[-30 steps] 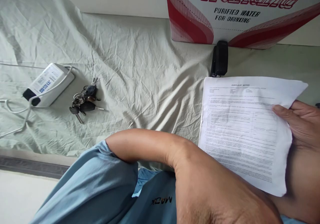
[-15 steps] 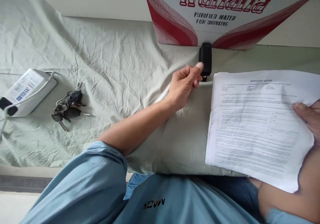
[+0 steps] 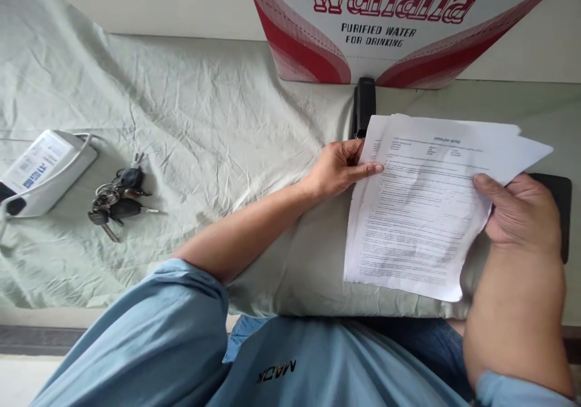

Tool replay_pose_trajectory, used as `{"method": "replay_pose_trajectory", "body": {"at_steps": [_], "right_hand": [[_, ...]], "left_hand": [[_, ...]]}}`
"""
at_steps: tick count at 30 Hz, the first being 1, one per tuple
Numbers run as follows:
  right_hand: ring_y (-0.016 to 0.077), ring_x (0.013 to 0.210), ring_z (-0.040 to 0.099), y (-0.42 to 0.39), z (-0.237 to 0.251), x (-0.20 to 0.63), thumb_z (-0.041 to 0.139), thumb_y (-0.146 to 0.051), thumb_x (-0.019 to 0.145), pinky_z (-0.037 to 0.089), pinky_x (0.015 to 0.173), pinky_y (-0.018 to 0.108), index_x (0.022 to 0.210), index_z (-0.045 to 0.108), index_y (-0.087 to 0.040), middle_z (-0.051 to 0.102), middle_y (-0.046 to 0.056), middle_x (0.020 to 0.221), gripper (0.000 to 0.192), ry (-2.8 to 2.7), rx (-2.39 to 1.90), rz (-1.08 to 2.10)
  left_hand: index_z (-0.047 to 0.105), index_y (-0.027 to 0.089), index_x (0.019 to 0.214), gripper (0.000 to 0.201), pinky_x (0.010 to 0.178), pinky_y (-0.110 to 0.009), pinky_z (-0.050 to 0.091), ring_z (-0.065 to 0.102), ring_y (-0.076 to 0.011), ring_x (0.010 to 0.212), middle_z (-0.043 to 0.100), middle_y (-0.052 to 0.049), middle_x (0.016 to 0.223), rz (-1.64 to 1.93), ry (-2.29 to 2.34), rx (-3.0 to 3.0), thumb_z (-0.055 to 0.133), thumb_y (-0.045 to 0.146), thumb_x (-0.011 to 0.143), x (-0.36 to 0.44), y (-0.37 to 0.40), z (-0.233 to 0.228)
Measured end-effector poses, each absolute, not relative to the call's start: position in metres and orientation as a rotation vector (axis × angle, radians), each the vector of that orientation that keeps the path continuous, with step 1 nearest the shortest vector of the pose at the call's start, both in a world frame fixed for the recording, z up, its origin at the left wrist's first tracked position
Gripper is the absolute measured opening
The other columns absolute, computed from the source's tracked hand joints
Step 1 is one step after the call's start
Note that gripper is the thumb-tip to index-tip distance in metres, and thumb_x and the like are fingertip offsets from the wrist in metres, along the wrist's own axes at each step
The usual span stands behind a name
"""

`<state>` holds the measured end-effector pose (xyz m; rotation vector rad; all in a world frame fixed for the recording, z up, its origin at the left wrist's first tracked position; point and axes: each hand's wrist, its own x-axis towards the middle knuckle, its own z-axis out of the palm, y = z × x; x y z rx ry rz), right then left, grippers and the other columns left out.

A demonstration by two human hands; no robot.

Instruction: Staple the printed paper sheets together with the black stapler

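Note:
Several printed sheets of paper [image 3: 417, 213], the top one headed "Overleaf Notes", lie fanned unevenly over one another between my hands. My left hand [image 3: 342, 168] pinches their left edge, thumb on top and fingers underneath. On the right side my right hand [image 3: 517, 207] grips the sheets with its thumb over the front; its other fingers are partly hidden behind the paper. Just beyond my left hand a black stapler [image 3: 365, 107] stands against the carton, its near end covered by the sheets and my fingers.
A Wahaha water carton [image 3: 318, 56] stands at the back. On the wrinkled green cloth [image 3: 204, 110] lie a bunch of keys [image 3: 122, 198] and a white box-shaped device with a cord [image 3: 49, 171] at left. A dark flat object [image 3: 556, 213] lies partly behind my right hand.
My right hand has brought the sheets left and slightly up. My left hand, earlier beside the stapler without paper, now grips the sheets' left edge. The dark flat object has come into view.

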<state>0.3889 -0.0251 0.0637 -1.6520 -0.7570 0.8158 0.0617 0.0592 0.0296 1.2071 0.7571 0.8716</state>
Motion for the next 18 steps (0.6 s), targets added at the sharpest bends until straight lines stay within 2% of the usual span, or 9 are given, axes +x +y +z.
{"method": "replay_pose_trajectory", "body": {"at_steps": [3,7,11,15,18], "right_hand": [[0.0391,0.116,0.089,-0.021,0.058,0.39,0.123,-0.05,0.039,0.068,0.132,0.072,0.086,0.089,-0.027,0.091,0.007,0.095,0.062,-0.76,-1.64,0.709],[0.0363,0.1,0.086,-0.016,0.052,0.401,0.12,-0.053,0.041,0.069,0.127,0.076,0.087,0.095,-0.026,0.087,0.005,0.086,0.059,-0.736,-1.635,0.506],[0.0354,0.088,0.084,-0.014,0.048,0.41,0.118,-0.063,0.043,0.07,0.123,0.083,0.08,0.093,-0.028,0.085,0.002,0.084,0.057,-0.777,-1.602,0.37],[0.0319,0.088,0.082,-0.014,0.047,0.405,0.118,-0.065,0.05,0.072,0.122,0.076,0.076,0.091,-0.028,0.087,0.003,0.086,0.052,-0.833,-1.566,0.376],[0.027,0.086,0.078,-0.016,0.046,0.399,0.118,-0.061,0.055,0.074,0.116,0.067,0.078,0.093,-0.027,0.087,0.002,0.087,0.048,-0.863,-1.555,0.4]], "left_hand": [[0.075,0.024,0.09,0.075,0.071,-0.034,0.055,0.067,-0.0178,0.082,0.069,-0.001,0.085,0.901,0.734,1.173,0.107,0.092,0.089,0.062,0.058,0.029],[0.065,0.026,0.088,0.079,0.054,-0.031,0.042,0.049,-0.012,0.063,0.054,0.003,0.075,0.878,0.726,1.093,0.092,0.098,0.101,0.061,0.058,0.028],[0.063,0.025,0.091,0.081,0.05,-0.027,0.041,0.047,-0.0096,0.061,0.054,0.004,0.076,0.846,0.726,1.039,0.089,0.102,0.102,0.061,0.059,0.03],[0.055,0.027,0.086,0.082,0.051,-0.026,0.043,0.05,-0.0104,0.062,0.053,0.004,0.073,0.812,0.782,1.071,0.085,0.101,0.105,0.061,0.058,0.03],[0.055,0.027,0.086,0.081,0.052,-0.027,0.043,0.054,-0.0117,0.062,0.054,0.003,0.072,0.802,0.785,1.124,0.085,0.099,0.107,0.06,0.058,0.028]]}}
